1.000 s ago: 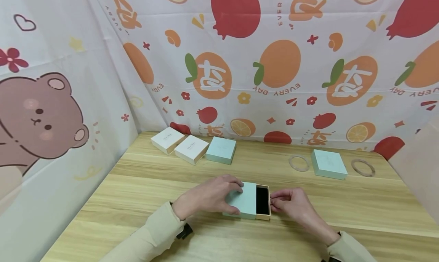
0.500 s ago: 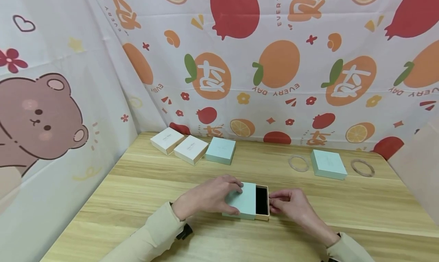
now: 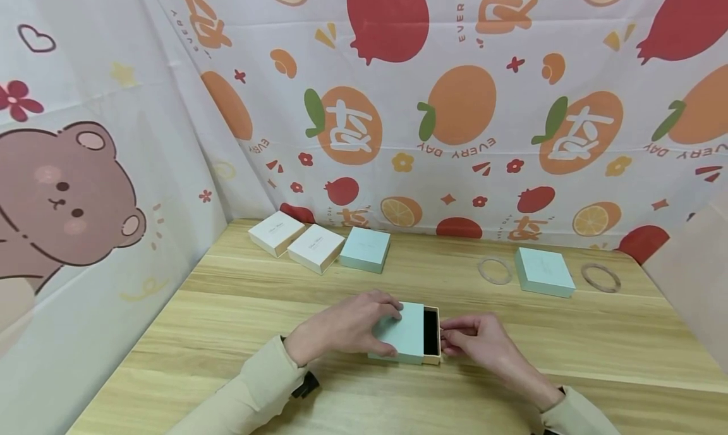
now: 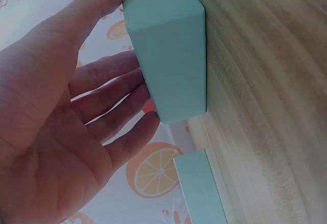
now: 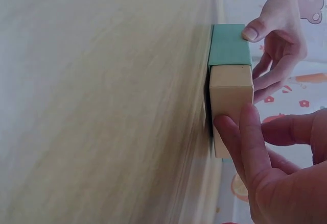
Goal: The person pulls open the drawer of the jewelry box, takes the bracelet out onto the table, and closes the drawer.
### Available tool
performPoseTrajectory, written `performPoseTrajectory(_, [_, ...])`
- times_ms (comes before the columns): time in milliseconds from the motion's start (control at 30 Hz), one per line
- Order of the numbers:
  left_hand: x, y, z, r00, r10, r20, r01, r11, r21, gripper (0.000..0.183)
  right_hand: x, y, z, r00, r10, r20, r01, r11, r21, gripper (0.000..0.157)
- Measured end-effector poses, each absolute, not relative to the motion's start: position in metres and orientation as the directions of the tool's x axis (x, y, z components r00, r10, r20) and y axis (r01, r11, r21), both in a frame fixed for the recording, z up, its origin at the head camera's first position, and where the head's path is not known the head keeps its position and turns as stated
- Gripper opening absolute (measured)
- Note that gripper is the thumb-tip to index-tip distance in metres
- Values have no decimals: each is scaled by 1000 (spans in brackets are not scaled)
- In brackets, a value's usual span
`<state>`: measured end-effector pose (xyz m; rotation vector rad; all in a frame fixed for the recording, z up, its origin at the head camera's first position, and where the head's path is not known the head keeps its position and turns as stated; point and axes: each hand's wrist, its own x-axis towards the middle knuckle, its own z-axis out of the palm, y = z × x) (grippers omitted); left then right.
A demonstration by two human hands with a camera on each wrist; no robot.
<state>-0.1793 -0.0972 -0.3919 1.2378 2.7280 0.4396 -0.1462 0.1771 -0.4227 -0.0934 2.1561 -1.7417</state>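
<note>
Covered, Cropped, Too Small

In the head view, the left hand (image 3: pixel 352 327) hides part of the mint cover (image 3: pixel 411 332), which conceals the rest of the drawer (image 3: pixel 433 360). Print on the white boxes (image 3: pixel 316 248) is too small to read. The right wrist view crops the right hand (image 5: pixel 286 188); the desk (image 5: pixel 102 101) blurs there.

Curtain (image 3: pixel 399 109): "DAY" and "EVERY" beneath the plain orange (image 3: pixel 462 104); "EVERY" above it
Lettered oranges (image 3: pixel 327 122): white characters, left and right of it
White boxes (image 3: pixel 316 246): lettering below-left of it, too small to read
</note>
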Motion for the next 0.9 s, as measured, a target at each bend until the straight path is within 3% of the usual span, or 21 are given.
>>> performPoseTrajectory(900, [-179, -98, -390, -663, 749, 1, 711, 629, 315, 52, -144, 165, -421, -872, -414, -261, 192, 201, -961, 45])
